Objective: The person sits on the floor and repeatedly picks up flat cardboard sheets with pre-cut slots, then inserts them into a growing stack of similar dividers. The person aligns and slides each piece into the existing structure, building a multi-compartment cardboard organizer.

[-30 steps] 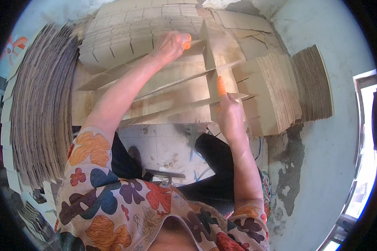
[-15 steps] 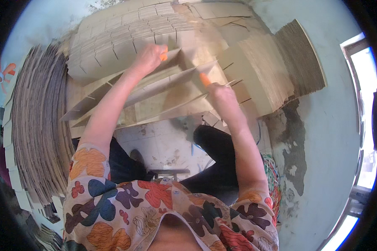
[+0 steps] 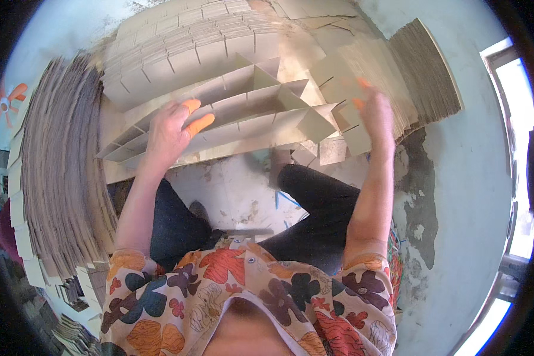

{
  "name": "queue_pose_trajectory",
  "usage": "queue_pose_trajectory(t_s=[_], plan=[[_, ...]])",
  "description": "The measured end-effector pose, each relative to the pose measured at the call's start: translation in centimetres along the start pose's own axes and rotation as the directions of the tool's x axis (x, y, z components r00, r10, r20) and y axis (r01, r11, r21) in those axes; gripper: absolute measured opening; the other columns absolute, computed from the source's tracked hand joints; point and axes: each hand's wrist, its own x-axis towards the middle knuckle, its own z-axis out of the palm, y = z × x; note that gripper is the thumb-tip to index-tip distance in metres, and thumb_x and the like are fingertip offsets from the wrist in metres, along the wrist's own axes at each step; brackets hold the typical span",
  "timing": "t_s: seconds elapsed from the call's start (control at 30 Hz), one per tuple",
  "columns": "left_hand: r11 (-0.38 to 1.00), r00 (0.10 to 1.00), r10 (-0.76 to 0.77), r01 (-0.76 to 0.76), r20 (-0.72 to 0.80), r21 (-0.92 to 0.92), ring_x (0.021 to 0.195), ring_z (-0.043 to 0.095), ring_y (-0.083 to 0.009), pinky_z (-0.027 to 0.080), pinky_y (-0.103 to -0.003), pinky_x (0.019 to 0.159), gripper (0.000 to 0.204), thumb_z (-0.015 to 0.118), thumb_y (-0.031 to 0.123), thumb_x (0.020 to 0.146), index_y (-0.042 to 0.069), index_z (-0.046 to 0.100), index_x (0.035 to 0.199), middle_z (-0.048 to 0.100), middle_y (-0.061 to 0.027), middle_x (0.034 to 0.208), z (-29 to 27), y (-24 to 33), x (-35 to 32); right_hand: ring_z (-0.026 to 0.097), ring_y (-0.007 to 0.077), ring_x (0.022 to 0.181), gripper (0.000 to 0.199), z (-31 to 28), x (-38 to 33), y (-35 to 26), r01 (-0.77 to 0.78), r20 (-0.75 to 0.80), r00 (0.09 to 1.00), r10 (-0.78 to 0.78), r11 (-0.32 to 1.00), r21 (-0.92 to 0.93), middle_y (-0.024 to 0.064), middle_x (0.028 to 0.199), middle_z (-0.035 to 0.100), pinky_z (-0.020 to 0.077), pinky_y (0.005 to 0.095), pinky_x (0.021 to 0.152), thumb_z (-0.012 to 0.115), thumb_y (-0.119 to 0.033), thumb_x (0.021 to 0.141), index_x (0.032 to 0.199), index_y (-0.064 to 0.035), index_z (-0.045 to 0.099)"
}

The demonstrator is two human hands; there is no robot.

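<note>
A cardboard divider [image 3: 237, 127] of long slotted strips lies across the work surface before me. Short cross pieces stand in its right end, and more cross its left end. My left hand [image 3: 169, 132] is over its left part, thumb and forefinger apart in orange finger covers; nothing shows between them. My right hand [image 3: 376, 113], slightly blurred, is at the fanned stack of short slotted cardboard pieces [image 3: 353, 68] on the right. Its orange-covered fingertips are spread over the stack's near edge. Whether they touch a piece cannot be made out.
Behind the divider lies a pile of long slotted cardboard strips [image 3: 184, 44]. A tall stack of cardboard sheets [image 3: 65, 172] stands at the left. Along the right runs a stained wall [image 3: 463, 178] with a bright window. Colored straps [image 3: 394, 261] lie by my right elbow.
My left hand has drawn back toward me and left, away from the far strips. My right hand has moved from the divider's right end up and right to the short pieces.
</note>
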Motion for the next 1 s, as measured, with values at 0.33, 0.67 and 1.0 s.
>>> queue_pose_trajectory(t_s=[0.33, 0.67, 1.0], plan=[[0.999, 1.0, 0.005, -0.004, -0.013, 0.041, 0.08, 0.06, -0.0278, 0.05, -0.037, 0.067, 0.032, 0.075, 0.018, 0.072, -0.001, 0.062, 0.094, 0.063, -0.0132, 0.083, 0.6, -0.7, -4.8, 0.051, 0.0329, 0.107, 0.052, 3.8, -2.2, 8.7, -0.213, -0.143, 0.975, 0.168, 0.881, -0.423, 0.0131, 0.106, 0.058, 0.0446, 0.046, 0.084, 0.082, -0.023, 0.06, 0.101, -0.0055, 0.055], [0.997, 0.996, -0.077, 0.076, -0.047, -0.016, 0.079, 0.06, -0.0284, 0.049, -0.037, 0.068, 0.032, 0.074, 0.019, 0.073, -0.001, 0.063, 0.095, 0.062, -0.0132, 0.082, 1.4, -0.5, -5.1, 0.06, 0.0371, 0.079, 0.026, -0.1, -2.2, 6.9, -0.282, -0.325, 0.911, 0.253, 0.958, -0.045, 0.0172, 0.081, 0.062, 0.0466, 0.0445, 0.067, 0.072, -0.018, 0.073, 0.088, -0.0059, 0.053], [0.998, 0.999, 0.041, -0.04, 0.013, -0.042, 0.084, 0.059, -0.0287, 0.049, -0.039, 0.07, 0.029, 0.071, 0.019, 0.075, 0.001, 0.063, 0.097, 0.063, -0.0138, 0.084, 4.8, -0.1, -4.1, 0.058, 0.0071, 0.09, 0.048, -6.3, -2.9, -7.5, 0.338, -0.262, 0.93, -0.257, 0.877, 0.341, 0.005, 0.112, 0.065, 0.0481, 0.0257, 0.078, 0.068, -0.006, 0.08, 0.126, -0.0097, 0.055]])
